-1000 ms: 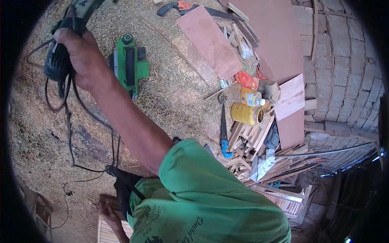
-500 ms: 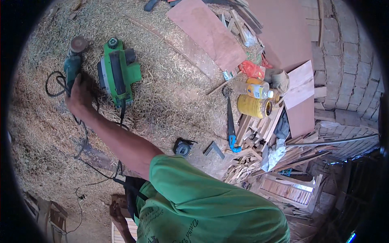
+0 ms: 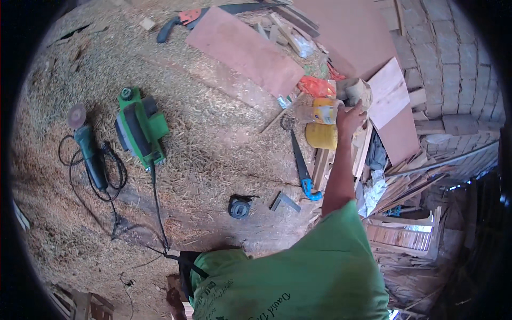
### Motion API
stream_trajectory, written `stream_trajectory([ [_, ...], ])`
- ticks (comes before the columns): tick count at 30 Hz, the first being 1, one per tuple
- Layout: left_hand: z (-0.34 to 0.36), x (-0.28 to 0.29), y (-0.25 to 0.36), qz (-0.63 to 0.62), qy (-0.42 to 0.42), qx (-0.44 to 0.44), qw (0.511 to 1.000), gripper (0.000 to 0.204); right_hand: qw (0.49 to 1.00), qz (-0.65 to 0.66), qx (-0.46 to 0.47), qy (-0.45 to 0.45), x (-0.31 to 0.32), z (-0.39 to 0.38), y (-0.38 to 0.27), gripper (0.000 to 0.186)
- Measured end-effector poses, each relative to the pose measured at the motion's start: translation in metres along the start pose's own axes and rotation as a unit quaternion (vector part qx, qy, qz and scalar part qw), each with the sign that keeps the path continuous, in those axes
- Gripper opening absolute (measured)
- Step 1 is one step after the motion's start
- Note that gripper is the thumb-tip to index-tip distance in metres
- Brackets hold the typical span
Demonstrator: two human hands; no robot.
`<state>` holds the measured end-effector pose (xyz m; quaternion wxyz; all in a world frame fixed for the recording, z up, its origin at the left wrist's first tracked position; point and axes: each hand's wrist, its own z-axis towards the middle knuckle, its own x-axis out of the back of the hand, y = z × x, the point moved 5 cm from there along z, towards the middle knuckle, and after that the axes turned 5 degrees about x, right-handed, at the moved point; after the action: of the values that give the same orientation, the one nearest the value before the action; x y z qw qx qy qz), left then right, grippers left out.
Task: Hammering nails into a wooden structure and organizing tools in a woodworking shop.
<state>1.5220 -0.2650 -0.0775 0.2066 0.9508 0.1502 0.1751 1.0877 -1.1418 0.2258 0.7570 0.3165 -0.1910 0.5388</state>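
Note:
My right hand (image 3: pixel 351 118) reaches out over a clear bottle with a yellow label (image 3: pixel 323 111) and a yellow plastic jar (image 3: pixel 321 136). Its fingers are spread beside a crumpled brownish roll or cloth (image 3: pixel 356 89); whether they touch it is hard to tell. At the lower left, my left hand (image 3: pixel 175 302) is dark and partly cut off, near a brown block (image 3: pixel 174 280); its grip is unclear. A teal angle grinder (image 3: pixel 92 154) with a round disc lies on wood shavings at the left, its cord looped around it. Beside it rests a green electric planer (image 3: pixel 141 128).
A blue-handled handsaw (image 3: pixel 302 165), tape measure (image 3: pixel 240 207) and try square (image 3: pixel 285 201) lie mid-surface. A reddish board (image 3: pixel 248 50) partly covers another handsaw (image 3: pixel 186 19). Red plastic (image 3: pixel 317 86) lies near the bottle. Scrap wood (image 3: pixel 410 184) piles up at right, before a block wall (image 3: pixel 453 64).
My right hand has left the angle grinder and swung across to the bottle and jar at the right. The grinder lies free on the shavings. The whole view has shifted.

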Motion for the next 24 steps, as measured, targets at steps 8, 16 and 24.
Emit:
stream_trajectory([
  [8, 0.025, 0.012, 0.031, -0.006, 0.037, 0.07, 0.997, 0.034, 0.877, 0.339, -0.084, -0.33, -0.088, 0.005, 0.054, 0.048],
  [16, 0.062, 0.006, 0.091, -0.102, 0.02, 0.02, 0.994, 0.039, 0.75, 0.534, -0.13, -0.368, -0.079, 0.036, 0.077, 0.026],
  [24, 0.088, 0.019, 0.009, -0.183, -0.044, -0.034, 0.981, 0.049, 0.833, 0.403, 0.002, -0.38, -0.074, 0.012, 0.032, 0.043],
])
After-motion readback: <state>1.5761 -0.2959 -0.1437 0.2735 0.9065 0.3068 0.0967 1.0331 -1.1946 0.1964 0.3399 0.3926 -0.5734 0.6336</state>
